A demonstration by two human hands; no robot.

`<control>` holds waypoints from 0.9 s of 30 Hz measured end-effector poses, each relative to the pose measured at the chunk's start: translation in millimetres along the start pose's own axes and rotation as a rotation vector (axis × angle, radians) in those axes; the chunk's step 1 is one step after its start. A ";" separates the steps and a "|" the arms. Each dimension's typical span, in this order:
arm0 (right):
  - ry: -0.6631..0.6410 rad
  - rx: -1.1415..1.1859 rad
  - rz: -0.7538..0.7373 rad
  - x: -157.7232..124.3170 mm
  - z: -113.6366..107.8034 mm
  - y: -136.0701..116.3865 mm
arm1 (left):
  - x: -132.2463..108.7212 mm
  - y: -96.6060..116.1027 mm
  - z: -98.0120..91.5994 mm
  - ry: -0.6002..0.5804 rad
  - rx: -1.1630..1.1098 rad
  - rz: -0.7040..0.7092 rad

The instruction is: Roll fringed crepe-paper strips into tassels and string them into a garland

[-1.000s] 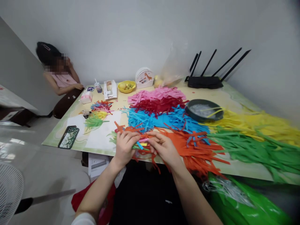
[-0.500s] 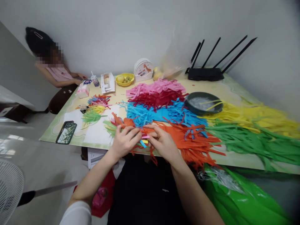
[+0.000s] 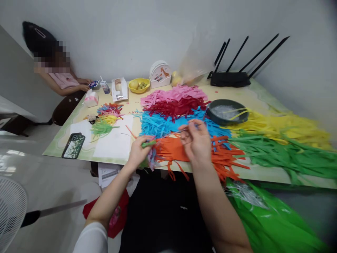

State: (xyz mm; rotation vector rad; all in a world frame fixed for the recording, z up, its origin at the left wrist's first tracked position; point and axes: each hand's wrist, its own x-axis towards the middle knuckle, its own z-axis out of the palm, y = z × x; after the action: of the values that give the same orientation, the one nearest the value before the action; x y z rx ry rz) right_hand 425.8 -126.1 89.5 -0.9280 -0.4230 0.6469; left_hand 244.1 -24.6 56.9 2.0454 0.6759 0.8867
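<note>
In the head view my left hand [image 3: 140,151] is closed around a small bundle of coloured strips [image 3: 152,156]; a green end sticks out above the fingers and pale blue and lilac ends hang below. My right hand [image 3: 196,142] is raised over the orange strips [image 3: 171,149], fingers curled in a pinch. A thin pale line, seemingly a thread [image 3: 168,134], runs between the two hands, its end hidden in the right fingers. Behind my hands lie blue strips [image 3: 160,123], then dark red strips [image 3: 175,108] and pink strips [image 3: 184,93].
A dark round bowl [image 3: 228,119] with clear ties stands right of the piles. Yellow strips [image 3: 286,128] and green strips [image 3: 279,153] cover the right side. A phone [image 3: 73,146], white paper [image 3: 113,142] and small tassels [image 3: 101,128] lie left. A person [image 3: 61,79] sits far left.
My hands have moved apart: the right hand has risen up and to the right, drawing the thin line out. The left hand now holds the bundle alone, turned so its strips hang down.
</note>
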 end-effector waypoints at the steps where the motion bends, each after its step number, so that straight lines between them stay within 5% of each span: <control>1: 0.059 0.012 -0.092 7.3 -4.6 -6.1 | 3.3 -1.1 -1.7 0.063 -0.108 -0.096; 3: 0.127 -0.005 -0.243 18.5 -12.2 -15.3 | 8.9 0.8 -7.1 0.142 -0.303 -0.264; 5: 0.063 -0.122 -0.271 21.5 -13.1 -17.2 | 12.4 7.8 -11.9 0.152 -0.458 -0.364; 9: -0.341 -0.398 -0.024 6.0 8.4 -2.4 | 13.4 26.4 -9.5 0.076 -0.633 -0.383; 12: -0.504 -0.391 0.086 -5.9 28.3 7.3 | 11.4 33.7 -2.0 0.026 -0.673 -0.394; 19: -0.550 -0.323 0.211 -4.3 36.3 0.1 | 8.2 33.4 -0.3 -0.015 -0.599 -0.407; 27: -0.500 -0.359 0.187 0.1 31.6 4.3 | 8.8 30.5 3.3 0.052 -0.657 -0.462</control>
State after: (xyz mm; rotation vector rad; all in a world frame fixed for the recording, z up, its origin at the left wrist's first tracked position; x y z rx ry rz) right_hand 405.7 -105.3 103.0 -1.1526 -0.9276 1.0008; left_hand 256.7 -36.5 83.7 1.2221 0.7258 0.7557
